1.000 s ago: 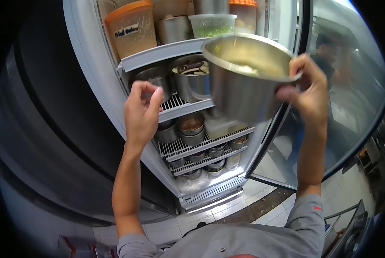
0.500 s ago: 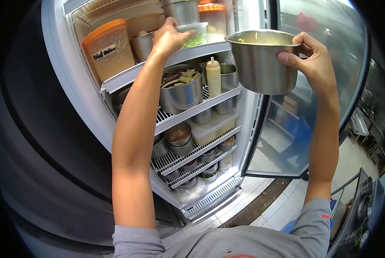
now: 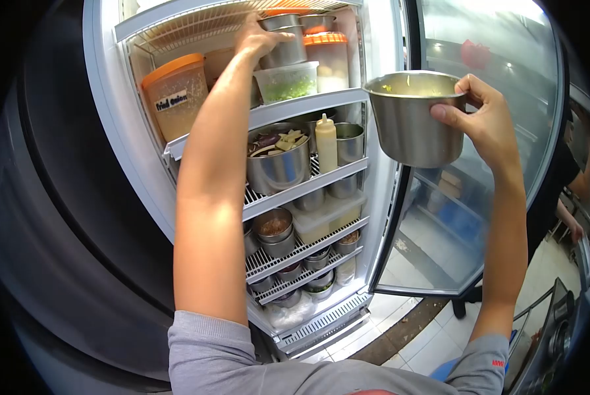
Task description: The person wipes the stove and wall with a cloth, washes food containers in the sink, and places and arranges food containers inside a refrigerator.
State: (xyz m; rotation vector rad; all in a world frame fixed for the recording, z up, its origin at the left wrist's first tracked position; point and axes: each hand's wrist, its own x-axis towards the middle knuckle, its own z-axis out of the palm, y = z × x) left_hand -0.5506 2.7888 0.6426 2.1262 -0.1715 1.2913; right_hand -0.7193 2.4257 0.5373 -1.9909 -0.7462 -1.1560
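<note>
My right hand (image 3: 482,115) grips a round steel pot (image 3: 417,135) by its rim, thumb outside, and holds it level before the open glass door. Some yellow-green food shows inside the pot. On the fridge's top shelf, my left hand (image 3: 261,41) is closed around the left side of a steel container (image 3: 285,49), its thumb across the front; the other fingertips are partly hidden. That container stands on a clear plastic tub (image 3: 287,83) of chopped greens. Beside it is an orange-lidded jar (image 3: 328,62).
A tub labelled fried onion (image 3: 173,95) stands at left on the top shelf. Below are a large pot of cut vegetables (image 3: 278,161), a squeeze bottle (image 3: 326,145) and several steel pots. The glass door (image 3: 466,197) stands open; another person (image 3: 565,178) is at the right.
My left hand has moved from the plastic tub's edge up to the steel container above it. The view has shifted, and another person has appeared at right. My right hand still holds the pot.
</note>
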